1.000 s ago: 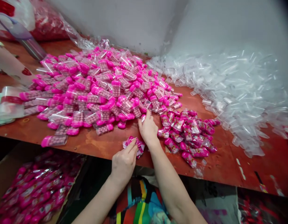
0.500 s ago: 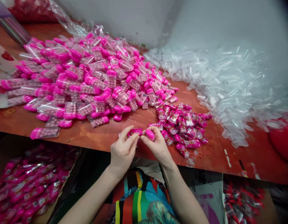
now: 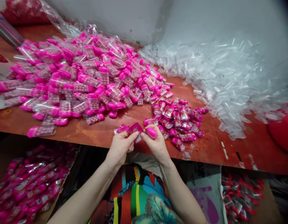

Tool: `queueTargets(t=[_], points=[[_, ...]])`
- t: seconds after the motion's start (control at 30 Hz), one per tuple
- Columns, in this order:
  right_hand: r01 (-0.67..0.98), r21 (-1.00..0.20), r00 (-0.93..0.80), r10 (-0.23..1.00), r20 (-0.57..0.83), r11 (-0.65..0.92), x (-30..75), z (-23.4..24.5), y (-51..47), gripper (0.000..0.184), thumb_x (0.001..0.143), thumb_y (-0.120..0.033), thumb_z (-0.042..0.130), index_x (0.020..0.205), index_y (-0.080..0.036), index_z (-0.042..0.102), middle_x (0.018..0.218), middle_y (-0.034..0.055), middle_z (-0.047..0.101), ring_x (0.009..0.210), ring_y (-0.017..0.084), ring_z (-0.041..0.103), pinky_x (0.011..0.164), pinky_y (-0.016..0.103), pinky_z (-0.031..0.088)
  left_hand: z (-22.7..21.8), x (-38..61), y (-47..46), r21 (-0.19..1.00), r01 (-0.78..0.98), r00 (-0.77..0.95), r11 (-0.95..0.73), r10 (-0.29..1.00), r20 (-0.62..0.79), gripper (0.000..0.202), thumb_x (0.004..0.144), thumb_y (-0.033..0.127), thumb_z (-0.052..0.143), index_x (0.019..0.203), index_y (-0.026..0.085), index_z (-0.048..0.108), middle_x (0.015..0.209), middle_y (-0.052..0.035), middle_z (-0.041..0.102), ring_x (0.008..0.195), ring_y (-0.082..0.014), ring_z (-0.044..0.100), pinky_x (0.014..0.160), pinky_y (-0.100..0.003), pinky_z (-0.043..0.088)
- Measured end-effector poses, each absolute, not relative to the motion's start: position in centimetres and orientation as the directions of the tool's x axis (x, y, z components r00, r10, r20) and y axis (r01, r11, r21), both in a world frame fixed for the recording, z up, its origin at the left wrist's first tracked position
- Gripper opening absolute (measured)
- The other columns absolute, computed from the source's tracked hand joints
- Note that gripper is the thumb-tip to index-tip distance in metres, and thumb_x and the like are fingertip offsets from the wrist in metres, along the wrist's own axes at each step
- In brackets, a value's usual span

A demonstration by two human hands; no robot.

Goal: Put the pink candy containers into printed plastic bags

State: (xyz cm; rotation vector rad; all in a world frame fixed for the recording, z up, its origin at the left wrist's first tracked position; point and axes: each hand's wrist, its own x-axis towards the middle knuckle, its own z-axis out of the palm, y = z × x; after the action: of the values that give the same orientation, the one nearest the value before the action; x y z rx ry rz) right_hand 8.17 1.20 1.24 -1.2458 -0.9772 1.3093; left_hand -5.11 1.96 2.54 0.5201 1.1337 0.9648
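Left hand (image 3: 120,147) pinches wrapper (image 3: 135,127) jutting past thumb (image 3: 132,136) | right hand (image 3: 157,145) holds pink cap (image 3: 151,133), apparently between fingers (image 3: 159,133)

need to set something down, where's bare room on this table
Bare tabletop shows at right, between the clear plastic pieces and the red object, and in a front-left strip between the filled tubes and the tabletop's edge. A narrow channel separates those piles. Crowded: both piles, and the wrapped packets beside the right hand.
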Motion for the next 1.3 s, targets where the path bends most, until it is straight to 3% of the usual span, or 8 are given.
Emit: queueTargets(t=[0.27,0.43,0.5,0.6,0.7,0.9,1.07,1.3], points=[[-0.039,-0.999,0.24,0.97,-0.038,-0.029,7.5,0.7,0.9,0.015,0.081,-0.024,0.064,0.09,-0.019,0.053,0.081,-0.0037,0.052,0.069,0.01,0.049,0.066,0.023,0.044,2.1,-3.6,1.9,0.678,-0.454,0.132,0.578,0.797,-0.59,0.04,0.066,0.035,0.08,0.054,0.017,0.047,0.034,0.0086,0.036,0.031,-0.0033,0.028,0.036,-0.019,0.016],[0.036,-0.999,0.24,0.97,-0.027,-0.037,7.9,1.1,1.2,0.014,0.08,-0.023,0.064,0.089,-0.02,0.054,0.078,-0.0045,0.052,0.066,0.01,0.049,0.062,0.022,0.043,2.5,-4.1,1.6,0.624,-0.47,0.306,0.625,0.778,-0.549,0.03,0.078,0.037,0.07,0.063,0.015,0.055,0.037,0.0081,0.036,0.034,-0.0033,0.026,0.038,-0.018,0.019],[-0.07,-0.991,0.192,0.973,-0.128,-0.117,8.3,1.0,1.4,0.02,0.079,-0.025,0.066,0.094,-0.022,0.053,0.07,-0.0066,0.05,0.057,0.009,0.047,0.053,0.021,0.042,2.6,-4.4,1.6,0.629,-0.472,0.309,0.618,0.784,-0.538,0.03,0.08,0.035,0.068,0.062,0.015,0.055,0.037,0.0071,0.037,0.034,-0.0038,0.028,0.038,-0.018,0.02],[-0.371,-0.888,0.046,0.949,-0.311,-0.273,8.9,0.8,1.3,0.024,0.081,-0.033,0.063,0.097,-0.023,0.048,0.06,-0.01,0.045,0.042,0.007,0.036,0.038,0.018,0.033,2.6,-4.6,1.8,0.644,-0.504,0.219,0.576,0.806,-0.55,0.032,0.077,0.032,0.072,0.059,0.015,0.051,0.038,0.0068,0.039,0.035,-0.0036,0.029,0.037,-0.018,0.021],[-0.493,-0.807,-0.082,0.941,-0.328,-0.324,9.3,1.0,0.5,0.018,0.088,-0.038,0.054,0.089,-0.022,0.047,0.057,-0.0095,0.045,0.037,0.006,0.033,0.033,0.017,0.032,2.5,-4.7,2.1,0.632,-0.539,0.158,0.557,0.804,-0.574,0.034,0.074,0.031,0.075,0.059,0.016,0.048,0.039,0.0076,0.039,0.036,-0.003,0.027,0.037,-0.017,0.021],[-0.356,-0.915,0.086,0.968,-0.235,-0.19,8.4,1.2,-0.8,0.018,0.09,-0.038,0.057,0.093,-0.023,0.047,0.076,-0.0044,0.06,0.045,0.007,0.052,0.033,0.017,0.039,2.2,-4.5,2.2,0.62,-0.544,0.201,0.565,0.805,-0.558,0.039,0.077,0.036,0.072,0.056,0.016,0.047,0.037,0.0072,0.038,0.035,-0.0034,0.028,0.037,-0.018,0.021],[-0.202,-0.966,0.122,0.975,-0.187,-0.16,7.4,0.7,-1.1,0.023,0.091,-0.038,0.056,0.107,-0.022,0.051,0.071,-0.0042,0.059,0.043,0.004,0.043,0.038,0.015,0.032,2.1,-4.3,2.0,0.633,-0.535,0.226,0.56,0.816,-0.532,0.038,0.078,0.038,0.071,0.056,0.016,0.05,0.037,0.0062,0.04,0.035,-0.0046,0.03,0.038,-0.019,0.024],[-0.244,-0.942,0.06,0.966,-0.252,-0.231,7.2,0.7,-1.5,0.046,0.091,-0.039,0.058,0.131,-0.023,0.041,0.058,-0.0077,0.049,0.047,0.007,0.039,0.042,0.017,0.029,2.0,-4.6,2.1,0.662,-0.484,0.282,0.572,0.818,-0.501,0.05,0.085,0.042,0.062,0.045,0.016,0.046,0.037,0.0028,0.04,0.038,-0.0085,0.042,0.041,-0.022,0.026]])
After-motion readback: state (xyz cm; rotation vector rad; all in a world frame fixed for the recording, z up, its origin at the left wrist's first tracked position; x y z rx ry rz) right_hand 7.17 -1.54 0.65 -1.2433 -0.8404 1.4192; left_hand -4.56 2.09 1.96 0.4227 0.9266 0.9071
